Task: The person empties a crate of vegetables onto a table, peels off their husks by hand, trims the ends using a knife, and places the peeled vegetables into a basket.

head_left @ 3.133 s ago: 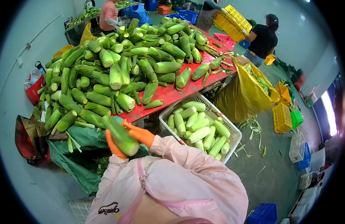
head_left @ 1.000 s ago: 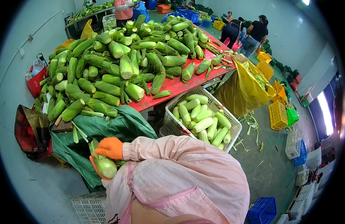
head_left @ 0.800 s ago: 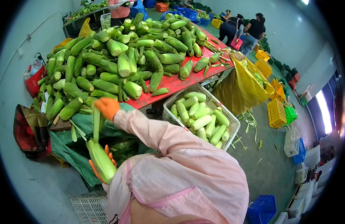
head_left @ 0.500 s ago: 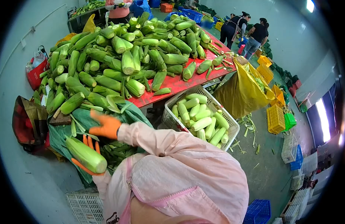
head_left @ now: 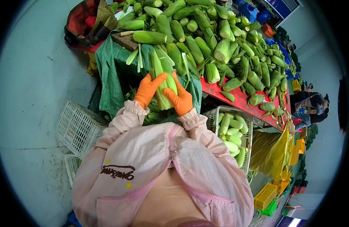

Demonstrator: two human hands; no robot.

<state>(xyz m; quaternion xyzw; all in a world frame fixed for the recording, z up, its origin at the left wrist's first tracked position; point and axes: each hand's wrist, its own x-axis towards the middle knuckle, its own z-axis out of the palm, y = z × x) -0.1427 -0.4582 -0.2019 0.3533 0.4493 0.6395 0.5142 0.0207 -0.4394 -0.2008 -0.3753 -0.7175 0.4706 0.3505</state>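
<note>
Both hands wear orange gloves and hold one green corn ear [head_left: 161, 77], upright in front of the jacket, over the green sack [head_left: 110, 83]. On its left side my left hand [head_left: 148, 89] is wrapped round it, and my right hand [head_left: 179, 97] grips it from the right. Some husk leaves at the ear's top look loosened. Behind it lies a large pile of corn in husks [head_left: 221, 50] on the red table [head_left: 250, 107]. A white crate [head_left: 249, 142] of pale husked ears [head_left: 232, 132] stands to the right, below the table edge.
Empty-looking white crates [head_left: 78, 128] stand at the left, below a dark red-lined bag [head_left: 87, 22]. A yellow sack [head_left: 270, 153] hangs at the table's right end, with yellow crates [head_left: 266, 196] beyond. People [head_left: 312, 106] bend over at the far right.
The view has turned and shifted, so the pile now lies farther right. My right hand, earlier apart from the ear and spread, now grips it beside my left hand. The ear stands more upright.
</note>
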